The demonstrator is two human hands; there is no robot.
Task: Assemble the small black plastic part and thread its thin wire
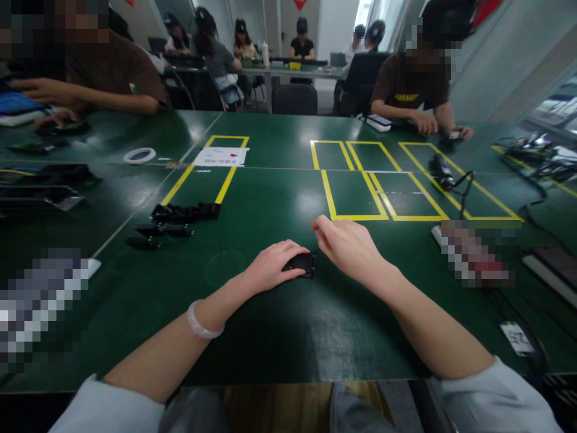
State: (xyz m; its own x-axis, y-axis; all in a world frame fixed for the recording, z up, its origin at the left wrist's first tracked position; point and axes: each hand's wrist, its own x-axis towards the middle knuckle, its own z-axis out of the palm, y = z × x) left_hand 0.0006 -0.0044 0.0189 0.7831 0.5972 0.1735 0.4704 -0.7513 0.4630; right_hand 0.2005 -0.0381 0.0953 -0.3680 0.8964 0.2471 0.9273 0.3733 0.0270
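Observation:
A small black part [303, 263] lies on the green table in front of me, gripped between the thumb and fingers of my left hand [276, 264]. Just to its right is my right hand [349, 243], fingers curled together in a pinch. A thin dark piece shows by the right fingertips at the part's edge; whatever they hold is too small to make out. Further left on the table sit several black pieces [186, 211], some in a row and others loose nearby.
Yellow tape outlines [358, 217] mark the green tabletop [270, 198]. A paper sheet [220, 157] and a white ring [139, 156] lie left. To the right are a black device [440, 171], cables [536, 195] and a blurred-out phone-like object [473, 252]. Co-workers sit across the table.

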